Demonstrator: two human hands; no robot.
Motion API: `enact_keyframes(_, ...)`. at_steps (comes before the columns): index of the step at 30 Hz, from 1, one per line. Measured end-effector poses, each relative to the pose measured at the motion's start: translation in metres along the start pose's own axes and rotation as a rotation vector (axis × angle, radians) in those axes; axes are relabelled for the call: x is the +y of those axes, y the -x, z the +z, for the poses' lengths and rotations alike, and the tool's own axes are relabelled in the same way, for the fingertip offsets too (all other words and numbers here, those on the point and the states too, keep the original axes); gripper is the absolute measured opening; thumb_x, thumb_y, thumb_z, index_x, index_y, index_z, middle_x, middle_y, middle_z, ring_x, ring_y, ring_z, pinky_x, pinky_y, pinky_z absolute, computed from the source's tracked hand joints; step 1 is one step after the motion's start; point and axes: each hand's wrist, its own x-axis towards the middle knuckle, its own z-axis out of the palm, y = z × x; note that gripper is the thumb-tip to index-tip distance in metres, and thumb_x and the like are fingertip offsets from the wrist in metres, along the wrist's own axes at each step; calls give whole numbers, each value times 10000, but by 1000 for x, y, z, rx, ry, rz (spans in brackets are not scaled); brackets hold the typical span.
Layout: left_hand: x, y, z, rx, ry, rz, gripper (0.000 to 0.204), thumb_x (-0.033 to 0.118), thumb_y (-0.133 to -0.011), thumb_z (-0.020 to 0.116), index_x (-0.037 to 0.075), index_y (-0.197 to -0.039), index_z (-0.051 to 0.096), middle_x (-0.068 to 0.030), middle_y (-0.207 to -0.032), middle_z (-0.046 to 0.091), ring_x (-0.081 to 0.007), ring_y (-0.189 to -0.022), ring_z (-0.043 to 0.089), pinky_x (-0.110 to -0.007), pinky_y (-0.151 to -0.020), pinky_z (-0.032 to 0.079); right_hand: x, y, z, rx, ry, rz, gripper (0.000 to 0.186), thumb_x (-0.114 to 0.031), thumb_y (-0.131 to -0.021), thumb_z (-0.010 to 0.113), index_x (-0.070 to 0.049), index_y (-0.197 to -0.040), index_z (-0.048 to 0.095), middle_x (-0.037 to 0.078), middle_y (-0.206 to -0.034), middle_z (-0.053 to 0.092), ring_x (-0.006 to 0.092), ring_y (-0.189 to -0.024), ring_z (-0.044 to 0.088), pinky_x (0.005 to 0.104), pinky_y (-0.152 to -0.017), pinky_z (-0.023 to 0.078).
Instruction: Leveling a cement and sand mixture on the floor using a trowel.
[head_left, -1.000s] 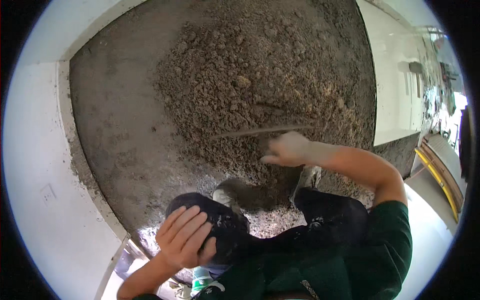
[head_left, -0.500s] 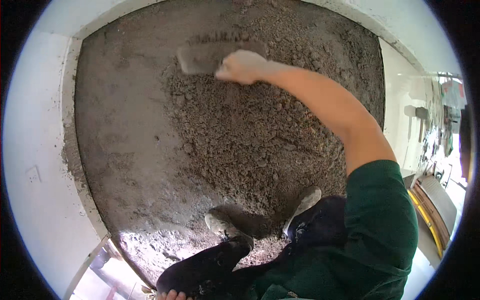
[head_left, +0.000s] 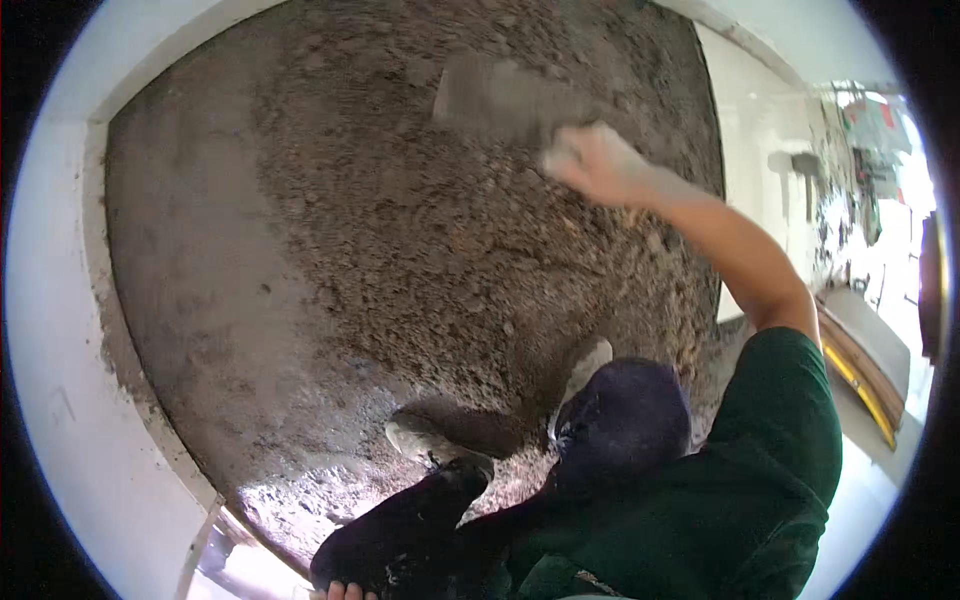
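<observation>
My right hand is closed on a plastering trowel, its wide rectangular blade blurred by motion. The blade lies over the far part of a floor spread with loose, crumbly brown-grey mortar. The handle is hidden in my fist. Left of the rough mortar runs a smoother, flatter grey band. At the lower edge, the fingers of my left hand rest on my dark trouser leg; the rest of that hand is out of the picture.
My shoes stand on the mortar near me. Pale walls with a mortar-spotted lower edge bound the floor at left and far side. To the right are a cream panel and a yellow level-like bar beside boards.
My right hand has swept the trowel to the right across the mortar. The whole view has shifted, with the floor further left in it. My left hand stays on my leg.
</observation>
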Motion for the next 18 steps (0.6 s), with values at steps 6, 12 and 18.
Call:
enact_keyframes(6,3,-39,18,78,24,111,298,197,-943,571,-51,-1029,711,-247,-1075,716,-449,-1054,679,-600,-982,493,31,151,64,-536,314,-18,611,-653,-973,458,-70,-1011,635,163,-723,673,376,-712,689,508,-671,554)
enact_keyframes(12,12,-69,30,45,12,195,305,209,-963,573,-54,-1037,708,-253,-1090,713,-459,-1066,672,-608,-994,489,54,73,87,-282,271,39,596,-653,-972,456,-89,-984,646,148,-731,689,364,-704,692,506,-694,553)
enact_keyframes(18,21,-78,38,73,23,221,323,223,-966,574,-64,-1009,714,-267,-1085,713,-465,-1050,677,-605,-966,505,102,16,18,131,34,243,586,-634,-958,491,-80,-980,680,197,-848,714,400,-853,699,509,-779,549)
